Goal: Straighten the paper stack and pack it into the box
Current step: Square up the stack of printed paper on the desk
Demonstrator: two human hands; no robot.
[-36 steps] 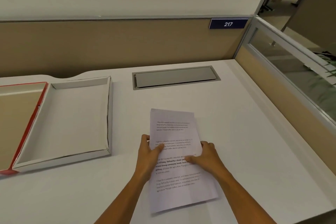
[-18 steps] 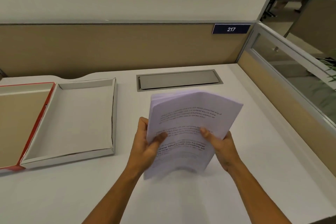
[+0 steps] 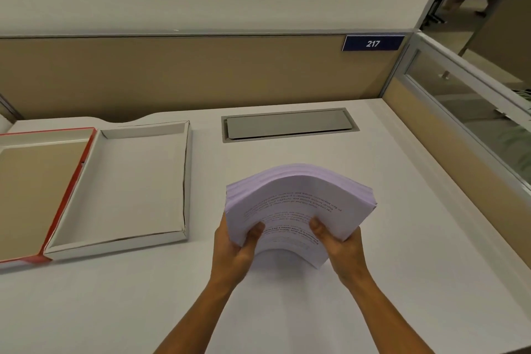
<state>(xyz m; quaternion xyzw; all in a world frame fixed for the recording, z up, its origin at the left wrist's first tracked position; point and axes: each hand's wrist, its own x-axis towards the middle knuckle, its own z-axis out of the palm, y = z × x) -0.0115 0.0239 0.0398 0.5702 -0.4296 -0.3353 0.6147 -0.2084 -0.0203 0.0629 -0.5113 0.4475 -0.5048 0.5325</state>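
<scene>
A thick stack of printed white paper (image 3: 298,204) is held up off the desk, bowed upward in the middle, its far edges slightly fanned. My left hand (image 3: 235,247) grips its left side with the thumb on the top sheet. My right hand (image 3: 342,247) grips its right side the same way. The open white box (image 3: 115,244) lies flat on the desk to the left of the stack, with nothing inside it.
The box's red-edged lid (image 3: 34,195) lies upturned at the far left, touching the box. A grey cable hatch (image 3: 288,123) is set into the white desk (image 3: 416,238) behind the stack. Tan partitions wall the back and right; a 217 sign (image 3: 373,43) hangs there.
The stack lay flat on the desk under both hands a second ago. Both hands have since lifted it and turned it sideways, and it now bows upward.
</scene>
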